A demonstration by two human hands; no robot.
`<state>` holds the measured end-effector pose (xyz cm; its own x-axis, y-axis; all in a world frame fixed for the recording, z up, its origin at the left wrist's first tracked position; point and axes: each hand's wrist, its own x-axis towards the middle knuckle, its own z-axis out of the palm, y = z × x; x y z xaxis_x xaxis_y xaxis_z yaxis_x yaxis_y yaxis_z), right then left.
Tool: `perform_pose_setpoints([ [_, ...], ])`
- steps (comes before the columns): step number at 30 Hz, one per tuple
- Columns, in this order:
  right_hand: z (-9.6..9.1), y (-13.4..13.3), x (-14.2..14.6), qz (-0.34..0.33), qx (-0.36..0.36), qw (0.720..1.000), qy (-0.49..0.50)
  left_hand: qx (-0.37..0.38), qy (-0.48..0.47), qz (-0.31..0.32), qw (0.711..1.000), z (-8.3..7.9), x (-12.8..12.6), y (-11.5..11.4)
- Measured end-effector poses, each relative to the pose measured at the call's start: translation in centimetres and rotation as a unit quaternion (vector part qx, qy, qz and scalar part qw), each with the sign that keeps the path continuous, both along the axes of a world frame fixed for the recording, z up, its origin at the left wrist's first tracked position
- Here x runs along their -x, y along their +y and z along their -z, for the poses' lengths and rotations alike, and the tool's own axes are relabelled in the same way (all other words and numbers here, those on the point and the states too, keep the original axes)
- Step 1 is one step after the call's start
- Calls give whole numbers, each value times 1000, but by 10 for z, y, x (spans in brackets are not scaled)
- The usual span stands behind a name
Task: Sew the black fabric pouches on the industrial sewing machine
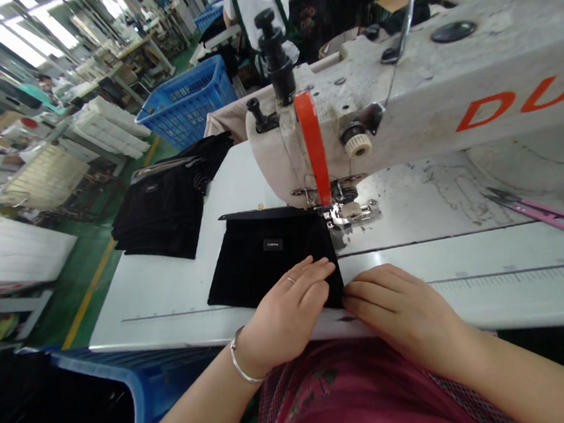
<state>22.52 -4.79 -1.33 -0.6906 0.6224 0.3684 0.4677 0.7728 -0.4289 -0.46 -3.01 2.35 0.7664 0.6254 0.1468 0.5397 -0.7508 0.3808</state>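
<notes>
A black fabric piece [266, 256] with a small label lies on the white sewing table [170, 295], its right edge under the presser foot [347, 213] of a white sewing machine [425, 91]. My left hand [291, 310] lies flat on the near right corner of the fabric, fingers stretched out. My right hand [396, 310] rests beside it, fingers curled and pressed on the fabric's near right edge.
A stack of black fabric pieces [166, 206] sits at the table's far left. Pink-handled scissors [546, 212] lie at the right. A blue bin [105, 395] stands near left below the table, a blue basket [186, 101] behind. A person in white [256, 1] works further back.
</notes>
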Motion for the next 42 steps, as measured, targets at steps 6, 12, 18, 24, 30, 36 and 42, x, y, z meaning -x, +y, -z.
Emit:
perform_pose_setpoints([
  [6,3,-1,-1,-5,3,999,33,-43,46,20,998,7,-8,1],
  [12,5,2,0,-13,10,999,34,-97,20,11,995,20,-10,5],
  [18,4,7,-1,-4,14,999,30,-113,-26,2,993,24,-9,17],
  [24,1,11,-9,49,60,996,46,-3,-107,-28,994,26,-2,25],
  [30,4,15,0,52,-15,998,-15,26,-144,-51,988,29,-1,26],
  [36,4,16,4,32,-28,999,-14,-112,-137,-7,984,25,0,17],
  [42,-1,11,-2,17,-16,1000,10,-130,-67,53,988,27,2,11],
])
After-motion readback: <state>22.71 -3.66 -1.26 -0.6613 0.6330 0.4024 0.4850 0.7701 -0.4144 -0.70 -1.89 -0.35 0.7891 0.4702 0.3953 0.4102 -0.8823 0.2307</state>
